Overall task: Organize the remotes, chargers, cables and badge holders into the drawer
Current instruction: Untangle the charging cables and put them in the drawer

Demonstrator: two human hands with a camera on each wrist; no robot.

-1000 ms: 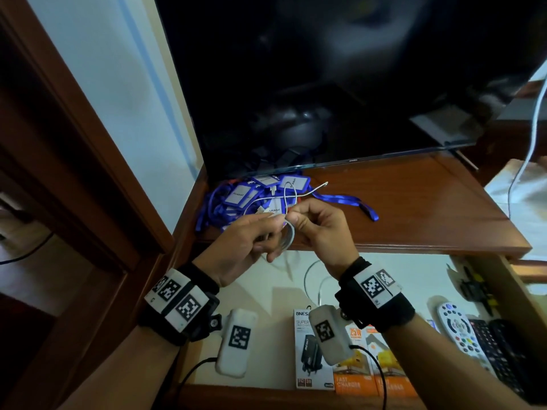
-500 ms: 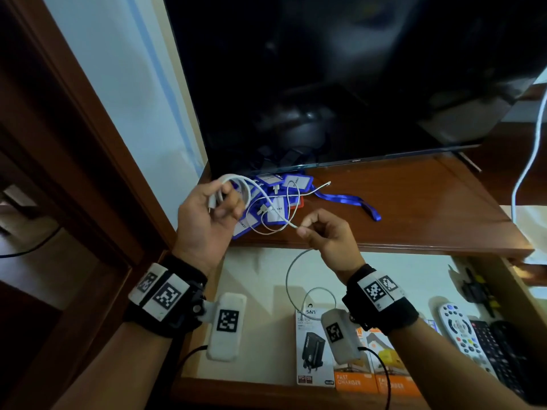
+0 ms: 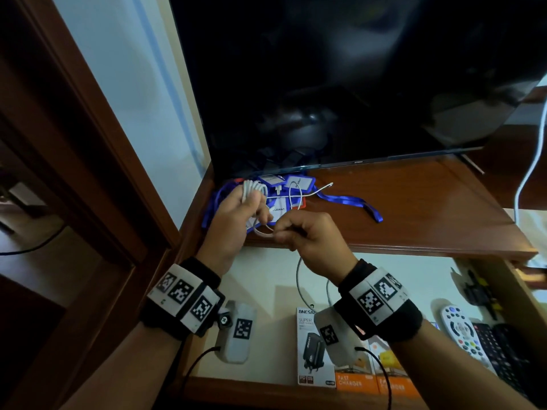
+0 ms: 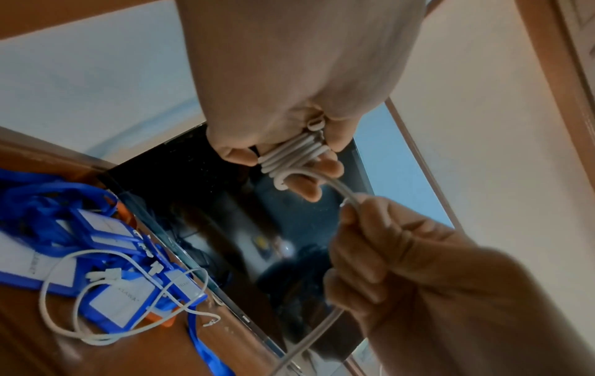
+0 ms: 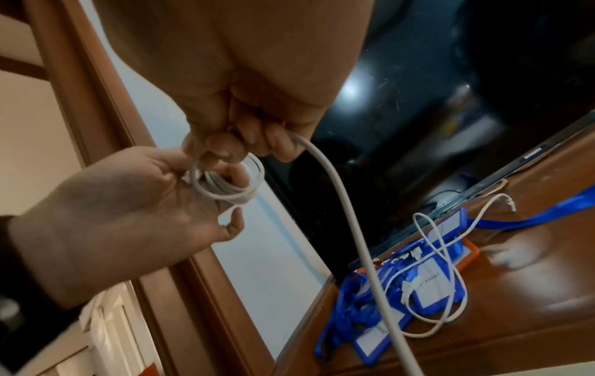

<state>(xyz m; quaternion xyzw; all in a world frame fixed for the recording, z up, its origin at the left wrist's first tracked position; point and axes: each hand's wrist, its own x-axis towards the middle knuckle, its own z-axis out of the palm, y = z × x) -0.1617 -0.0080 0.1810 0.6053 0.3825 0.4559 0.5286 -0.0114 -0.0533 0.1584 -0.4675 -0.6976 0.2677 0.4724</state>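
Orange "FAST CHARGER" box [image 3: 355, 383] sits beside grey "ONESAM SUPER" box [image 3: 310, 347].

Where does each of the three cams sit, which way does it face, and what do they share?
Head: on the head, facing forward and down at the TV shelf and open drawer; shows both forearms, left hand and right hand.
Left wrist: along the left hand up at the TV; fingers wrapped in the white cable.
Right wrist: along the right hand, which pinches the cable's free run.
Shared: all three show the coil, both hands and the blue badge holders.
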